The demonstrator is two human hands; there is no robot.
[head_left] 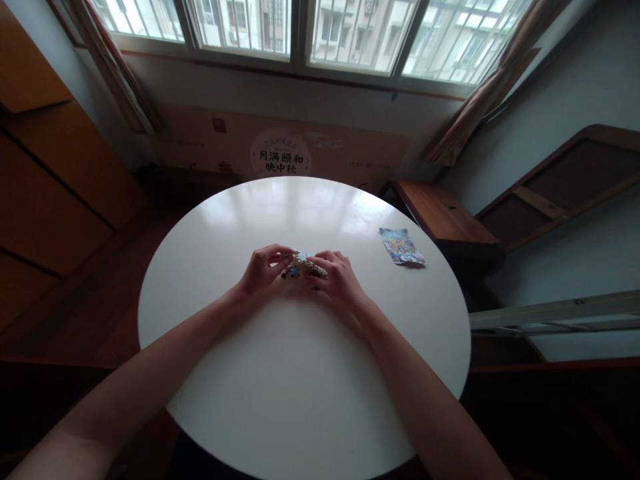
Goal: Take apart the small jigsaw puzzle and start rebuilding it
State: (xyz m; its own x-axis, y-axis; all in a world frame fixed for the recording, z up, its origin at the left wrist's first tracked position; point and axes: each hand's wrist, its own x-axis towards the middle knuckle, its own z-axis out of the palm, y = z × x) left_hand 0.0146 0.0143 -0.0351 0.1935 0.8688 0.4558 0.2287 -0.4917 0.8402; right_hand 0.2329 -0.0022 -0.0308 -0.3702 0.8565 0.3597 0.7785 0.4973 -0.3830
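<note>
Jigsaw pieces (302,256) between left grip (262,269) and right grip (341,276)

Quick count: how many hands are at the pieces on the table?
2. The left hand is on the left side of the pieces, the right hand on their right. Both hands are in plain view; some fingertips are hidden.

Both hands (339,275) at heaped puzzle pieces (301,257), white table (295,373), blue packet (401,247) lying apart

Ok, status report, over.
Left hand, right hand around small multicoloured jigsaw pieces. Pieces bunched on glossy white rounded table. Flat blue printed packet right, apart from hands.
</note>
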